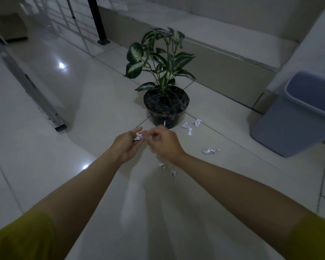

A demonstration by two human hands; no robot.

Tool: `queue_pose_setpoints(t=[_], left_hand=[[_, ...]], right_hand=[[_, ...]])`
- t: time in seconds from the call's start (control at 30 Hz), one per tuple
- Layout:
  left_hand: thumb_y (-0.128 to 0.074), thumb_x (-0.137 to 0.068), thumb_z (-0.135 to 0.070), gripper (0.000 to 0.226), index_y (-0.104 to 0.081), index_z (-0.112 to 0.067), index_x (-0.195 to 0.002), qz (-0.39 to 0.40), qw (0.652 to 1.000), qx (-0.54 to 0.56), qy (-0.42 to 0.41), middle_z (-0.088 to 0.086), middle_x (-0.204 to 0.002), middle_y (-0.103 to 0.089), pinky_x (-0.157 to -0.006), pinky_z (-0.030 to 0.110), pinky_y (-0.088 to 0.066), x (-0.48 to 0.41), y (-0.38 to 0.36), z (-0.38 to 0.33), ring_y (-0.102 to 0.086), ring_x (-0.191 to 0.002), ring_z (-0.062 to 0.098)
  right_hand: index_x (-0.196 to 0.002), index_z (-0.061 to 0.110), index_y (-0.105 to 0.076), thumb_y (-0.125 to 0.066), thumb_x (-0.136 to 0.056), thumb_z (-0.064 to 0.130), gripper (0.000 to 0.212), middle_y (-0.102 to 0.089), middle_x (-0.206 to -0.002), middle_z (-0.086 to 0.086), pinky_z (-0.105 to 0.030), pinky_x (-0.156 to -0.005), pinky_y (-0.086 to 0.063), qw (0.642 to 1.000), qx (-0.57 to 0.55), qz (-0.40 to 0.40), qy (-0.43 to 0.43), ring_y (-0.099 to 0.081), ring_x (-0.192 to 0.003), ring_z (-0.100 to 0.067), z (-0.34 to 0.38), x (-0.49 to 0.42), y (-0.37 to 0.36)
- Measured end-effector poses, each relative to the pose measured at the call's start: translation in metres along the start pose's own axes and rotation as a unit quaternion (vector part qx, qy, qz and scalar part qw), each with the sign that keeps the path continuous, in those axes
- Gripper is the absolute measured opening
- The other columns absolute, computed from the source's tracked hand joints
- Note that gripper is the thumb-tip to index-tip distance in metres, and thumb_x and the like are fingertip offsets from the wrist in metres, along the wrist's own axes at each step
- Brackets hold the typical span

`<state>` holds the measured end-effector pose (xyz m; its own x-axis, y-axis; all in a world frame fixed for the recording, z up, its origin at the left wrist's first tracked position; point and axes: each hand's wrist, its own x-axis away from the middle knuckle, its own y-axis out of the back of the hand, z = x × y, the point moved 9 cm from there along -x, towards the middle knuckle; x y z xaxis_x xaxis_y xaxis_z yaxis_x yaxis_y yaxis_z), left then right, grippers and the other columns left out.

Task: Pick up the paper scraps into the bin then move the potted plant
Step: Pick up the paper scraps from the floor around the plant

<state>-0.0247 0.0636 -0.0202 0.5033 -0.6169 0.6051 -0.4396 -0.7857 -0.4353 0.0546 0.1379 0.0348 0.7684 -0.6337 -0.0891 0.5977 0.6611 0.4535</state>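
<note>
My left hand (129,144) is cupped palm up and holds a small wad of white paper scraps (138,136). Right beside it, my right hand (164,143) has its fingers pinched together at the left palm; what it pinches is blurred. Loose paper scraps lie on the tiled floor: a cluster (190,125) beside the pot, another (209,151) further right, and a few (166,168) under my right wrist. The potted plant (166,107), green variegated leaves in a black pot, stands just beyond my hands. A blue-grey bin (296,117) stands tilted in view at the right.
A low tiled ledge (233,59) runs behind the plant and the bin. A black post (99,23) rises at the back. A metal sliding-door frame (32,87) crosses the floor on the left. A brown box (12,27) sits far left.
</note>
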Motion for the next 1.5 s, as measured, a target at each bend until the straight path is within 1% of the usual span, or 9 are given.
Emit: queue_pose_setpoints(t=[0.1, 0.33, 0.5, 0.7, 0.8, 0.93, 1.13, 1.4, 1.5], left_hand=[[-0.016, -0.092, 0.008, 0.049, -0.037, 0.007, -0.136, 0.051, 0.998, 0.031, 0.026, 0.020, -0.134, -0.048, -0.110, 0.031, -0.033, 0.004, -0.020, 0.007, -0.047, -0.126, 0.027], [-0.019, -0.101, -0.024, 0.051, -0.055, 0.011, -0.094, 0.100, 0.991, 0.088, 0.021, 0.020, -0.079, -0.070, -0.072, 0.028, -0.056, 0.008, -0.047, 0.003, -0.069, -0.070, 0.022], [-0.030, -0.098, 0.003, 0.034, -0.041, 0.011, -0.129, 0.005, 0.999, 0.043, 0.001, 0.023, -0.137, -0.046, -0.104, 0.026, -0.038, -0.007, -0.022, 0.007, -0.047, -0.127, 0.028], [-0.028, -0.093, 0.014, 0.045, -0.033, 0.008, -0.138, -0.029, 0.999, 0.012, 0.009, 0.021, -0.147, -0.037, -0.106, 0.024, -0.036, -0.007, 0.010, 0.005, -0.043, -0.131, 0.031], [-0.026, -0.095, 0.012, 0.046, -0.033, 0.004, -0.140, -0.027, 1.000, 0.015, 0.000, 0.019, -0.148, -0.036, -0.105, 0.027, -0.038, -0.005, 0.013, -0.001, -0.043, -0.131, 0.030], [-0.025, -0.098, 0.007, 0.041, -0.036, 0.004, -0.138, -0.017, 0.999, 0.031, -0.007, 0.020, -0.146, -0.038, -0.106, 0.028, -0.038, -0.003, 0.011, -0.003, -0.043, -0.131, 0.030], [-0.033, -0.098, 0.000, 0.039, -0.036, 0.009, -0.135, -0.005, 0.997, 0.082, 0.002, 0.024, -0.144, -0.037, -0.105, 0.028, -0.039, -0.004, -0.008, -0.001, -0.043, -0.130, 0.033], [-0.019, -0.099, -0.007, 0.039, -0.050, 0.008, -0.119, 0.118, 0.991, 0.070, -0.002, 0.020, -0.137, -0.045, -0.103, 0.033, -0.035, 0.011, -0.062, 0.007, -0.037, -0.134, 0.028], [-0.016, -0.103, -0.027, 0.052, -0.054, 0.009, -0.104, 0.106, 0.993, 0.052, -0.002, 0.021, -0.111, -0.057, -0.109, 0.034, -0.033, 0.011, -0.063, 0.008, -0.056, -0.106, 0.030]], right_hand=[[-0.096, 0.000, -0.068, -0.064, -0.080, 0.002, 0.016, -0.065, -0.102, -0.016, -0.028, -0.083, -0.050, 0.979, -0.163, -0.063, -0.104, -0.061, -0.088, -0.019, -0.004, -0.018, 0.013], [-0.094, 0.002, -0.069, -0.062, -0.080, -0.003, 0.016, -0.072, -0.094, -0.018, -0.026, -0.079, -0.052, 0.993, -0.085, -0.071, -0.046, -0.064, -0.084, -0.019, 0.000, -0.019, 0.020], [-0.095, 0.005, -0.067, -0.051, -0.087, 0.001, 0.018, -0.070, -0.101, -0.016, -0.014, -0.068, -0.042, 0.997, -0.031, -0.046, -0.062, -0.059, -0.084, -0.015, -0.016, -0.022, 0.014], [-0.124, 0.005, -0.055, -0.045, -0.090, 0.001, 0.036, -0.055, -0.131, -0.018, -0.034, -0.103, -0.037, 0.936, 0.272, 0.223, 0.000, -0.050, -0.119, -0.030, -0.060, 0.000, -0.038], [-0.116, 0.000, -0.059, -0.043, -0.089, -0.001, 0.032, -0.056, -0.129, -0.017, -0.029, -0.098, -0.026, 0.891, 0.361, 0.270, 0.061, -0.047, -0.117, -0.030, -0.070, 0.020, -0.050], [-0.108, -0.003, -0.065, -0.045, -0.086, -0.006, 0.030, -0.061, -0.118, -0.021, -0.030, -0.095, -0.036, 0.942, 0.275, 0.191, 0.030, -0.053, -0.110, -0.031, -0.068, 0.020, -0.029], [-0.096, 0.000, -0.069, -0.059, -0.082, -0.004, 0.017, -0.068, -0.099, -0.021, -0.012, -0.071, -0.043, 0.996, 0.001, -0.089, -0.027, -0.059, -0.083, -0.021, -0.026, -0.010, 0.030], [-0.096, 0.001, -0.067, -0.064, -0.078, -0.005, 0.019, -0.064, -0.092, -0.017, -0.017, -0.071, -0.049, 0.987, -0.070, -0.144, -0.006, -0.056, -0.079, -0.015, 0.003, -0.017, 0.040], [-0.100, 0.002, -0.067, -0.058, -0.080, -0.006, 0.024, -0.071, -0.098, -0.019, -0.012, -0.072, -0.047, 0.996, -0.033, -0.081, 0.007, -0.062, -0.083, -0.017, 0.003, -0.013, 0.028]])
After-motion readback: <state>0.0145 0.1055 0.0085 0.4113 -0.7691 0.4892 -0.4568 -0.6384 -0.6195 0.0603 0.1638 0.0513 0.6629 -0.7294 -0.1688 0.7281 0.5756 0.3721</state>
